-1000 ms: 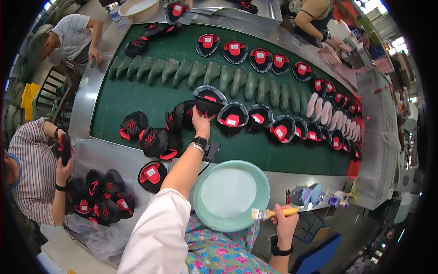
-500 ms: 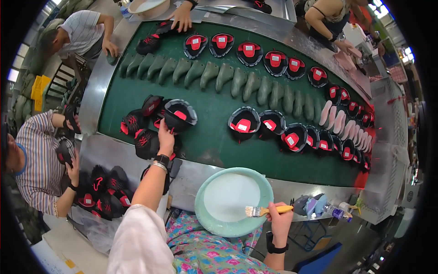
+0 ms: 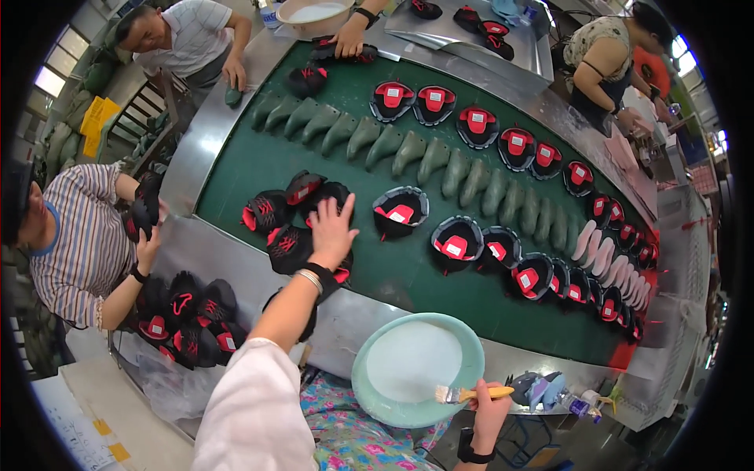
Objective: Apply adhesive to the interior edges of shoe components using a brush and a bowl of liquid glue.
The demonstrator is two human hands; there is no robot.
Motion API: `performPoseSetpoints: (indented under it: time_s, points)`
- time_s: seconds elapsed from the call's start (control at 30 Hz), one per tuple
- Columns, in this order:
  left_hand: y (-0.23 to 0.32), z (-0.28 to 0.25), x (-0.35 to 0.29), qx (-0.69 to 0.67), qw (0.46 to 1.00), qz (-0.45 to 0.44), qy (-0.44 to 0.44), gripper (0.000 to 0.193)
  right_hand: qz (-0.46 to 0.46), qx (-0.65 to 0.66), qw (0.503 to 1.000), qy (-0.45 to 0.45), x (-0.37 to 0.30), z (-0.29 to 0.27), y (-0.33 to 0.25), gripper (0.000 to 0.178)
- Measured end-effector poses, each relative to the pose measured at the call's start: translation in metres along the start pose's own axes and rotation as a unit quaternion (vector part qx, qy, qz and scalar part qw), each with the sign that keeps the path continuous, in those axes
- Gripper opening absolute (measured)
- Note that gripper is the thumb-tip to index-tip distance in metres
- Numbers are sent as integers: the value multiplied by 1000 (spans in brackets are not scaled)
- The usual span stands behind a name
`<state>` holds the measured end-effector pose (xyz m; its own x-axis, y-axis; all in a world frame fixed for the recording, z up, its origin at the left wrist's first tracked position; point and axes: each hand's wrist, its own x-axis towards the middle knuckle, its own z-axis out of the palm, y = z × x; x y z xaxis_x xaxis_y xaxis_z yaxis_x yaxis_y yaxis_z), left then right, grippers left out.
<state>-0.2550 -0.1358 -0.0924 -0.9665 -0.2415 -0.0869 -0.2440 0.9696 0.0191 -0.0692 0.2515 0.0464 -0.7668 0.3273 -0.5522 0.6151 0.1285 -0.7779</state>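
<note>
My left hand (image 3: pixel 333 234), fingers spread, reaches over a cluster of black and red shoe uppers (image 3: pixel 290 250) on the green belt; its fingertips lie over one of them, and I cannot tell whether they touch. Just right of it, a single upper (image 3: pixel 400 212) stands with its red lining and white label facing up. My right hand (image 3: pixel 492 408) is closed on the yellow handle of a paintbrush (image 3: pixel 454 394), its pale bristles at the right part of a light green basin (image 3: pixel 363 385). White liquid (image 3: pixel 412 361) fills much of the basin.
Green shoe lasts (image 3: pixel 408 153) run in a row along the belt (image 3: pixel 377 263), with pink insoles (image 3: pixel 603 255) at its right end. More uppers line both sides. Co-workers sit at left (image 3: pixel 78 228) and far left (image 3: pixel 184 35); another person's hand (image 3: pixel 351 35) reaches in at the far edge.
My left hand has let go of one upper, which now stands farther right on the belt, and has opened over the cluster. My right hand still holds the brush at the basin.
</note>
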Motion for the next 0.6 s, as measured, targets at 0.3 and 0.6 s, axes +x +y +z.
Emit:
performPoseSetpoints:
  time_s: [0.3,0.6]
  points:
    - [-141,44,-2,-28,998,-37,-41,79,-30,-53,997,-50,-12,22,-18,28]
    - [-201,-74,-60,81,995,-32,43,79,-82,-77,993,-36,-30,21,-45,29]
